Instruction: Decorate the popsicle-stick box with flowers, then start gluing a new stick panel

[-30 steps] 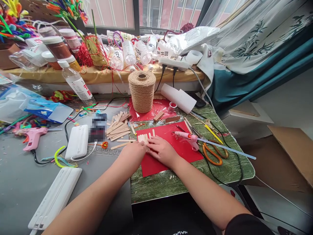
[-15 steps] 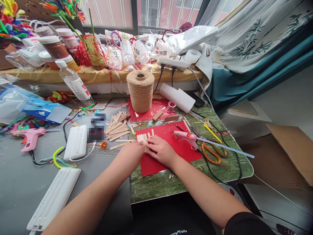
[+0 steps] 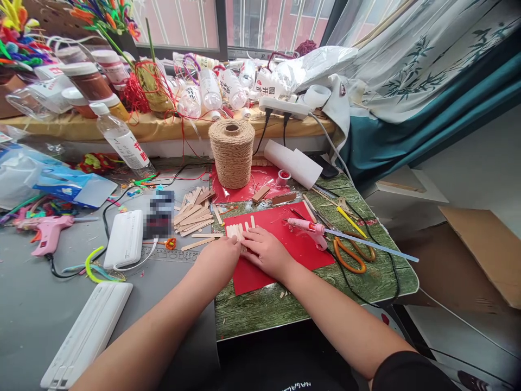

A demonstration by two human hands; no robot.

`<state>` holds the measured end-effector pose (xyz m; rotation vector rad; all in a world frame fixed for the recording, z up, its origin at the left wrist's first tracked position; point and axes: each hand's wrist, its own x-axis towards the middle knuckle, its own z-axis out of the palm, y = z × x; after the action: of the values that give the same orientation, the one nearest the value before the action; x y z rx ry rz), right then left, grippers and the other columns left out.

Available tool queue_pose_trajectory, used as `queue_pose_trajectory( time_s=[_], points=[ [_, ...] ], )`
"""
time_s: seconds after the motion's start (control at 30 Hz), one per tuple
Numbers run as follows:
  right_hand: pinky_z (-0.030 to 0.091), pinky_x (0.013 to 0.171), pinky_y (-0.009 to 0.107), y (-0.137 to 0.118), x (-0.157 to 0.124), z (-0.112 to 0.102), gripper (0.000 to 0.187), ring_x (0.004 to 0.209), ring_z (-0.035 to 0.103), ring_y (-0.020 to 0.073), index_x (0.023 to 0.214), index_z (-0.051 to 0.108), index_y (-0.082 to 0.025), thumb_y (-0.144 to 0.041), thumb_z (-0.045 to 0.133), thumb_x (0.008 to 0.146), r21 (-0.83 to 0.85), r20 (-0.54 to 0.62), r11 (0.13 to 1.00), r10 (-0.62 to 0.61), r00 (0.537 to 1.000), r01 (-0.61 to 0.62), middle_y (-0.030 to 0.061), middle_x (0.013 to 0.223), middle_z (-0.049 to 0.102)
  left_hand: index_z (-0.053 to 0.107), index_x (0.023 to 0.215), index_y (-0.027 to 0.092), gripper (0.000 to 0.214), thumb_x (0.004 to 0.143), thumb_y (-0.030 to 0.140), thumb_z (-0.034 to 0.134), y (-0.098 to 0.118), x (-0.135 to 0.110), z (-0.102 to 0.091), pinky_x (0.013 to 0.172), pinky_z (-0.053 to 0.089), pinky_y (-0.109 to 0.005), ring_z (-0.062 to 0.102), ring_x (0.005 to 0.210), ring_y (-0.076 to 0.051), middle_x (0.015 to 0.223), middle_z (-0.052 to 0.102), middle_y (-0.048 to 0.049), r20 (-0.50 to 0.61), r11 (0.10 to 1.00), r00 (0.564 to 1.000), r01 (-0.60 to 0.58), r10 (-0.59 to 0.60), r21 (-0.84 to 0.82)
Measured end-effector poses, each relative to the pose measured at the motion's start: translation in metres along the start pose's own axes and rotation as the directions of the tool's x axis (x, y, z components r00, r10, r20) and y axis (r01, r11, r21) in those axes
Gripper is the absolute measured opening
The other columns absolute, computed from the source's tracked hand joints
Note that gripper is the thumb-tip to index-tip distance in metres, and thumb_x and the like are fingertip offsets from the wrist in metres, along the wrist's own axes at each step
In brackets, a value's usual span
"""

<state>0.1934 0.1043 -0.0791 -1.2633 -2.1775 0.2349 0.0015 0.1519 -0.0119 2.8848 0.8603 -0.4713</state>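
A short row of pale wooden craft sticks (image 3: 241,228) lies side by side on a red sheet (image 3: 260,277). My left hand (image 3: 220,256) is closed at the lower left of the row, gripping the ends of the sticks; its fingertips are mostly hidden behind the hand. From the right, my right hand (image 3: 266,251) rests over the row with fingers stretched out and a little apart, touching the sticks. A pile of loose craft sticks (image 3: 195,212) is left of the sheet. On the sheet's right part lies a pink glue gun (image 3: 307,226) with a long glue stick in it.
Orange-handled scissors (image 3: 350,255) and a yellow pen-like tool (image 3: 350,221) lie right of the sheet. A twine spool (image 3: 232,155) stands behind. White power banks (image 3: 87,336), another pink glue gun (image 3: 49,233) and a bottle (image 3: 124,142) are left. Black cords cross the table's right side.
Both hands stay at the row of sticks, with only slight finger shifts. The whole view has moved a little; nothing was visibly picked up or let go.
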Motion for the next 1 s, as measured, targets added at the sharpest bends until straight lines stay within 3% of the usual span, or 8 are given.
queue_pose_trajectory(
  time_s=[0.33,0.6,0.7,0.8,0.9,1.0],
  points=[
    [0.047,0.117,0.053,0.0004,0.0015,0.0020,0.023,0.123,0.064,0.0276,0.118,0.075,-0.024,-0.033,0.062,0.102,0.013,-0.011,1.000,0.003,1.000,-0.003,0.0095,0.127,0.074,0.069,0.107,0.012,0.024,0.086,0.007,0.058,0.0000,0.0022,0.0030,0.088,0.052,-0.038,0.068,0.098,-0.028,0.109,0.070,-0.0150,0.001,0.999,1.000,-0.010,0.010,0.032],
    [0.043,0.120,0.055,-0.0066,-0.0029,-0.0022,0.050,0.135,0.058,0.0303,0.148,0.053,-0.017,-0.029,0.060,0.101,0.061,0.022,0.993,0.099,0.995,-0.100,0.0151,0.139,0.067,0.070,0.108,0.011,0.026,0.089,0.006,0.054,0.0021,0.0024,0.0009,0.081,0.052,-0.038,0.068,0.091,-0.028,0.106,0.070,-0.0153,-0.016,0.999,1.000,0.015,-0.015,0.042],
    [0.043,0.120,0.053,-0.0059,-0.0030,-0.0002,0.053,0.135,0.058,0.0295,0.151,0.050,-0.017,-0.032,0.060,0.101,0.056,0.033,0.991,0.123,0.992,-0.125,0.0160,0.140,0.066,0.070,0.108,0.010,0.026,0.087,0.006,0.056,0.0019,0.0028,0.0020,0.079,0.052,-0.037,0.068,0.091,-0.028,0.107,0.070,-0.0165,-0.005,0.999,1.000,0.010,-0.010,0.047],
    [0.044,0.119,0.052,-0.0026,-0.0024,0.0031,0.045,0.132,0.060,0.0290,0.143,0.058,-0.017,-0.032,0.062,0.101,0.048,0.024,0.991,0.122,0.992,-0.123,0.0155,0.135,0.069,0.069,0.110,0.010,0.028,0.086,0.005,0.056,0.0020,0.0031,0.0043,0.081,0.052,-0.037,0.068,0.092,-0.028,0.108,0.070,-0.0170,-0.013,0.999,1.000,-0.001,0.001,0.045],
    [0.043,0.119,0.053,-0.0020,-0.0005,0.0024,0.026,0.131,0.061,0.0285,0.123,0.071,-0.019,-0.029,0.064,0.100,0.034,0.024,0.996,0.082,0.996,-0.083,0.0134,0.132,0.072,0.069,0.113,0.009,0.028,0.088,0.007,0.056,0.0028,0.0032,0.0072,0.084,0.052,-0.038,0.068,0.095,-0.029,0.110,0.070,-0.0176,-0.041,0.999,0.999,-0.006,0.008,0.044],
    [0.044,0.118,0.054,-0.0055,0.0016,-0.0023,0.018,0.131,0.060,0.0279,0.113,0.074,-0.022,-0.028,0.062,0.101,0.001,0.033,0.999,0.050,0.998,-0.050,0.0116,0.131,0.072,0.068,0.115,0.009,0.028,0.090,0.008,0.056,0.0040,0.0028,0.0083,0.085,0.052,-0.038,0.069,0.095,-0.028,0.110,0.070,-0.0183,-0.053,0.999,0.999,0.012,-0.009,0.050]
  ],
)
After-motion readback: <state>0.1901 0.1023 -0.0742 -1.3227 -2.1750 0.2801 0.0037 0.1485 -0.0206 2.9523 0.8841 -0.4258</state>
